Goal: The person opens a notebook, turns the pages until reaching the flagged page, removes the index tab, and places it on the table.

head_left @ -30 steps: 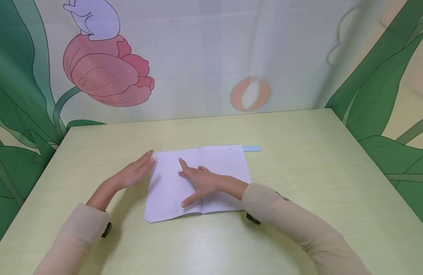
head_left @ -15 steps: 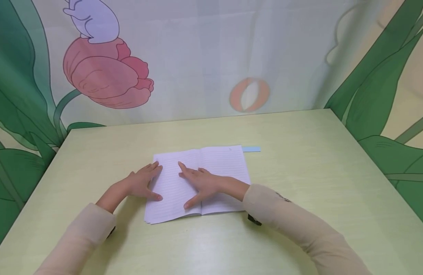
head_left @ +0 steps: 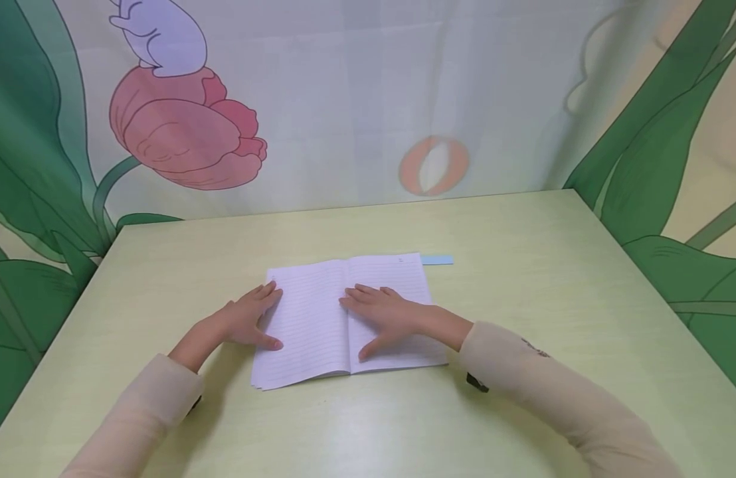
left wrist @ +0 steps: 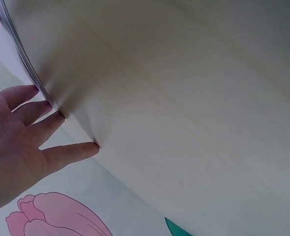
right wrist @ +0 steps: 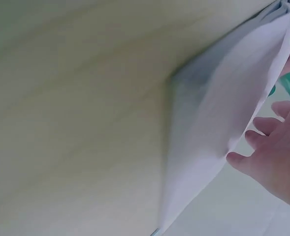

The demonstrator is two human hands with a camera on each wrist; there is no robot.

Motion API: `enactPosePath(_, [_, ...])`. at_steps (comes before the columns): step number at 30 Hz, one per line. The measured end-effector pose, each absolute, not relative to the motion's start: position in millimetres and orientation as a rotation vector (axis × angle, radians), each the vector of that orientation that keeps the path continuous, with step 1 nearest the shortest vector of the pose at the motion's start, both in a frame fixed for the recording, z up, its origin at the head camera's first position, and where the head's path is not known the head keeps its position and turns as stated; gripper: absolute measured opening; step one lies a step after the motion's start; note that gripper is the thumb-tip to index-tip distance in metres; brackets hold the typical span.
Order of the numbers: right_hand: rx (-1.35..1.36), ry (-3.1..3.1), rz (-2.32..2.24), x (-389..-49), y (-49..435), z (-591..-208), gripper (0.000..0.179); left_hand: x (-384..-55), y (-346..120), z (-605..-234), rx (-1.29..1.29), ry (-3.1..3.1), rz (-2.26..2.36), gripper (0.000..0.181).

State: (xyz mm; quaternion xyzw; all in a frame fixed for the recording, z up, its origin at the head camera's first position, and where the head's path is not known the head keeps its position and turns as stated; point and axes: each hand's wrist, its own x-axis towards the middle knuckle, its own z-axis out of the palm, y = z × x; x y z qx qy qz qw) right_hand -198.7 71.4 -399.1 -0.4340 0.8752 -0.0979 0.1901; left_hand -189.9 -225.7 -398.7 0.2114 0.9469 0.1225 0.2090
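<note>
An open notebook (head_left: 311, 325) with lined pages lies on the table, its fold running front to back. My left hand (head_left: 248, 318) rests at its left edge, thumb and fingertips on the left page, fingers spread. In the left wrist view that hand (left wrist: 21, 132) shows its fingertips along the edge of the page stack. My right hand (head_left: 388, 315) lies over the right page with straight, spread fingers, the tips close to the fold. The right wrist view has the right hand (right wrist: 277, 147) with fingertips touching the notebook's page (right wrist: 233, 88). Neither hand grips anything.
A light blue strip (head_left: 438, 260) sticks out from the notebook's far right corner. The pale wooden table (head_left: 523, 265) reaches back to a curtain (head_left: 326, 106) printed with flowers and leaves.
My left hand has come from beside the notebook onto its left page, then stayed there. The right hand has slid rightward from the left page, over the fold, onto the right page.
</note>
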Motion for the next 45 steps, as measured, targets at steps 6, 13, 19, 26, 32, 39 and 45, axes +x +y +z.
enactPosePath(6, [-1.173, 2.491, -0.274, -202, 103, -400, 0.098, -189, -226, -398, 0.579, 2.631, 0.342, 0.102])
enactPosePath(13, [-1.124, 2.518, -0.297, -203, 135, -395, 0.102, -190, -226, -399, 0.569, 2.631, 0.354, 0.101])
enactPosePath(19, [-1.057, 2.511, -0.212, -202, 159, -397, 0.111, -190, -226, -401, 0.564, 2.628, 0.361, 0.102])
enactPosePath(26, [-1.002, 2.518, -0.113, -202, 169, -401, 0.118, -189, -226, -399, 0.561, 2.628, 0.356, 0.101])
enactPosePath(32, [-0.993, 2.523, -0.122, -200, 169, -402, 0.116, -190, -226, -400, 0.563, 2.630, 0.365, 0.101])
enactPosePath(39, [-0.983, 2.510, -0.187, -199, 167, -403, 0.115, -191, -226, -402, 0.558, 2.629, 0.365, 0.103])
enactPosePath(45, [-0.989, 2.506, -0.200, -198, 163, -402, 0.114, -191, -225, -402, 0.547, 2.627, 0.365, 0.103])
